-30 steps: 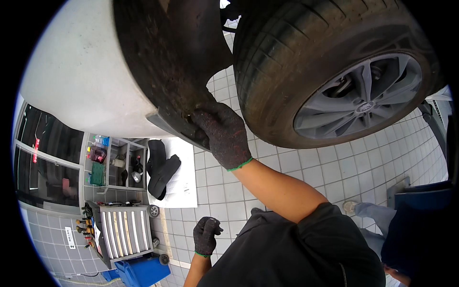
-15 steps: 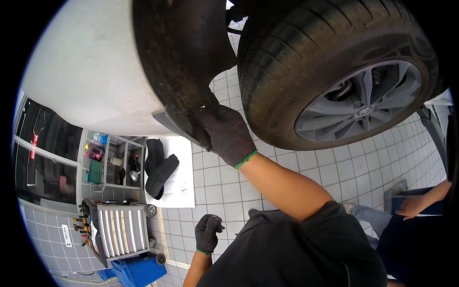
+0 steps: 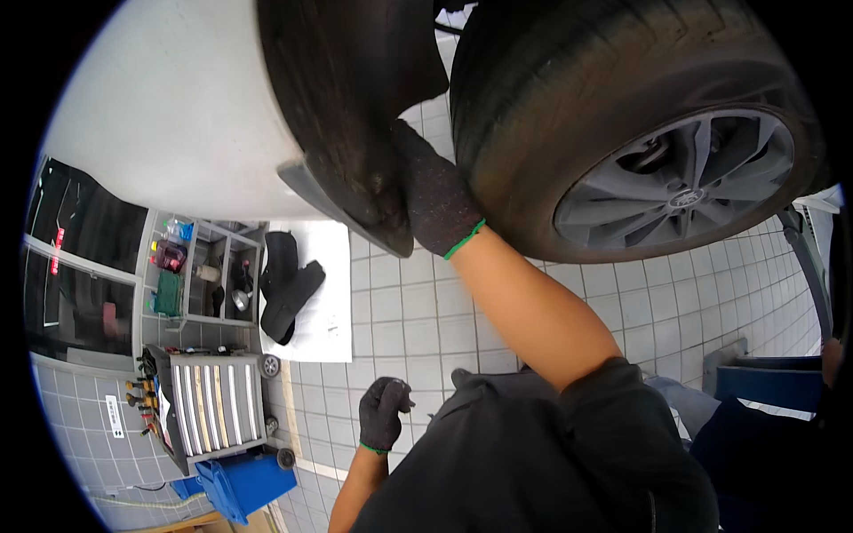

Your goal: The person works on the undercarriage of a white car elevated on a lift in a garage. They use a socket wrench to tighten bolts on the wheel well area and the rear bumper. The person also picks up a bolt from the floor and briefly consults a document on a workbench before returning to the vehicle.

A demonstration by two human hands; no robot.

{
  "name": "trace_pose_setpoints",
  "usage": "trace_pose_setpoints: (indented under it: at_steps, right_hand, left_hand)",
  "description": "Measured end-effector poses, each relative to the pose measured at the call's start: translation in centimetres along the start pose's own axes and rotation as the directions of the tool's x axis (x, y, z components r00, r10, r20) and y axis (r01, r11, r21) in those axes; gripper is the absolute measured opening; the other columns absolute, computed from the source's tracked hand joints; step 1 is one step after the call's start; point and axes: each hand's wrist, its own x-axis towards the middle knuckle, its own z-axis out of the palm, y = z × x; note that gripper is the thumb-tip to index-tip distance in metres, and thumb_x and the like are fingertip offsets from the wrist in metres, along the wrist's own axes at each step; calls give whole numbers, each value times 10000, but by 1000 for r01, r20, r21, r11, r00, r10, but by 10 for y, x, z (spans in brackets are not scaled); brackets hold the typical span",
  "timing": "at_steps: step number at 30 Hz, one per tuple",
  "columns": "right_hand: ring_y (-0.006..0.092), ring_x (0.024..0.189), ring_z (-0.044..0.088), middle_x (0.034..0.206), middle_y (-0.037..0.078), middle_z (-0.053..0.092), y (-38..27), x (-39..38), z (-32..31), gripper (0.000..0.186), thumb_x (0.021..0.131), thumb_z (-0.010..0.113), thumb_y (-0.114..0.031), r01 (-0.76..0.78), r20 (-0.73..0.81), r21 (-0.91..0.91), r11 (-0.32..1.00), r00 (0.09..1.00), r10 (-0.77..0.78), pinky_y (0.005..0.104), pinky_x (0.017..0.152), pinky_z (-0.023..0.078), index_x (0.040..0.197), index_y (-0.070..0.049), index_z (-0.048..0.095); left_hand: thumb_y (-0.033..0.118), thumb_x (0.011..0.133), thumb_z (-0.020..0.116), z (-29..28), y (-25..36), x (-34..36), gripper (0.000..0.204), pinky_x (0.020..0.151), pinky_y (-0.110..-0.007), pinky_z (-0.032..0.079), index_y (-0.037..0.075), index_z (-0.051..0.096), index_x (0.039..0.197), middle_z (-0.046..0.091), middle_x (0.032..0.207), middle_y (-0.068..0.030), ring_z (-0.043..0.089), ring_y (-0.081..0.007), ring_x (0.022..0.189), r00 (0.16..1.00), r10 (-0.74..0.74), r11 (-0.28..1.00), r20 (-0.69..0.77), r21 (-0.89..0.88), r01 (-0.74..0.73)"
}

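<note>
My right hand [image 3: 442,200], in a dark knit glove with a green cuff, touches the black wheel arch liner [image 3: 346,80] with fingers stretched upward along it; the thumb is hidden. Just right of it is the large tyre [image 3: 551,80] with a grey alloy wheel [image 3: 675,186]. The liner lines a white car body panel [image 3: 169,107]. My left hand [image 3: 384,413], gloved alike, hangs low in front of my dark clothing, fingers curled; I cannot make out whether something small is in them.
Black curved pieces [image 3: 289,293] lie on a white sheet [image 3: 324,342] on the tiled floor. At left stand a metal shelf [image 3: 213,231], drawer trolley [image 3: 218,404] and blue bin [image 3: 231,489]. At lower right is a co-worker in jeans [image 3: 675,400] beside blue equipment [image 3: 769,382].
My right hand has moved higher along the liner, fingers stretching further up. The car panel and liner appear shifted rightward in view. The co-worker's bare hand seen half a second ago has withdrawn toward the right edge.
</note>
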Motion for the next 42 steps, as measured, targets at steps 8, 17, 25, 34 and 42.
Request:
trace_pose_setpoints:
  at_steps: [8,17,25,34,42]
  right_hand:
    - [123,456,409,523,4,461,71,-163,-103,631,1075,432,-574,-518,-291,-113,848,833,470,296,474,336,653,-119,549]
    - [155,452,467,586,22,532,109,-324,-324,588,1018,507,-632,-863,-800,-30,505,324,505,330,426,369,829,-88,624]
    - [128,467,480,606,0,541,103,-443,-395,410,1002,615,-512,-904,-825,-27,427,262,501,317,429,386,893,-116,625]
    - [150,611,592,752,51,649,145,-593,-265,425,981,644,-479,-713,-880,158,683,212,424,324,564,504,1010,-57,673]
    - [198,873,705,932,109,746,110,-629,-223,456,1005,624,-469,-640,-919,-224,735,390,59,341,848,561,1118,-40,730]
  left_hand:
    - [315,1031,611,-10,-12,4,323,595,-319,541,10,652,934,601,665,-51,552,-125,565,996,22,1000,-83,13,-21]
    - [333,1023,603,-21,-48,-3,315,458,-270,395,42,629,905,539,648,-15,506,-115,515,959,-61,990,-277,-137,24]
    - [368,1045,598,3,-67,12,372,506,-268,436,4,671,1051,514,641,3,480,-97,521,981,-180,984,-74,-28,179]
    - [316,1045,620,43,-66,57,426,634,-257,513,6,643,1336,560,760,22,520,-77,668,845,-314,914,433,378,146]
    - [15,973,616,191,-86,35,557,767,-293,544,66,533,1521,636,1045,-14,622,-118,886,558,-438,858,705,513,25]
